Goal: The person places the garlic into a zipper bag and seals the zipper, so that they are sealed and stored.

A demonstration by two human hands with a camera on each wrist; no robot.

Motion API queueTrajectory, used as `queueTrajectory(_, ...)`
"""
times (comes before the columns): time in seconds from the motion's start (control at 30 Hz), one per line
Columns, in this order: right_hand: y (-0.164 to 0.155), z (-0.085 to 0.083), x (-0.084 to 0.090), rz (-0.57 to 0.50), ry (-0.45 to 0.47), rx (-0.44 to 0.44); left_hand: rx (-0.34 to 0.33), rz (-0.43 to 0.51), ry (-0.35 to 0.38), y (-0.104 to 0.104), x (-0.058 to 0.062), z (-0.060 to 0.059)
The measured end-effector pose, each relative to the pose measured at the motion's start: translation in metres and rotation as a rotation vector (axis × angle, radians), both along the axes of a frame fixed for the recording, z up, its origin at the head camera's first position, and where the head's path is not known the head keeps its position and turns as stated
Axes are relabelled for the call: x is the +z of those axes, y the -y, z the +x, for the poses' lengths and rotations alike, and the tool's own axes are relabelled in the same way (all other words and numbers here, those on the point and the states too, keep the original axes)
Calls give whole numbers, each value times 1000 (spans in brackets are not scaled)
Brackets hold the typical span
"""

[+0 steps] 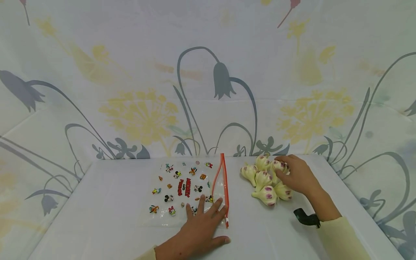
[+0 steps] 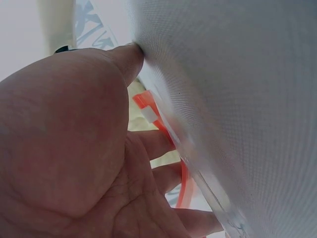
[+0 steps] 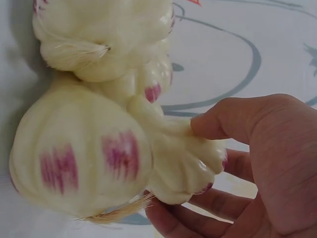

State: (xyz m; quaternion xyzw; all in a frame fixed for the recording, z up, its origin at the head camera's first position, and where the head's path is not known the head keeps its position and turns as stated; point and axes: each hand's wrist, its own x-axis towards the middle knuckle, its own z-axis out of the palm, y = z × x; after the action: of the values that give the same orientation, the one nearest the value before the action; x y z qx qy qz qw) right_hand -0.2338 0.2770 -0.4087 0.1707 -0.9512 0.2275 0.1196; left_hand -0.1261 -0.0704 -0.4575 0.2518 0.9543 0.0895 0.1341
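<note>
The left hand [image 1: 198, 231] lies flat, palm down, fingers spread and straight, thumb out to the side; the right hand [image 1: 297, 175] reaches forward, fingers and thumb curled in a grasp.

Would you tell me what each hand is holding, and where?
Right hand grips a garlic bulb around its body; left hand only presses flat on the zip bag.

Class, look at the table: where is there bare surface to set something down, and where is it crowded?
Bare: the table left of the zip bag, and the near strip between the left hand and the right hand. Crowded: the far right, where the garlic bulbs cluster under the right hand.
</note>
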Motion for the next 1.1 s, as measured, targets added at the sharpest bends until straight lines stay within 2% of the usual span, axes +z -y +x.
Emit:
queueTrajectory(0.3, 13, 10, 11, -12, -24, 0, 9, 12, -3, -1, 0, 1)
queueTrajectory(0.57, 32, 19, 16, -45, -76, 51, 4, 4, 2, -1, -2, -1)
queueTrajectory(0.8, 47, 17, 6, -68, -105, 117, 0, 10, -3, 0, -3, 0)
queueTrajectory(1.1, 81, 9, -9, -85, -93, 186, -6, 5, -1, 0, -2, 0)
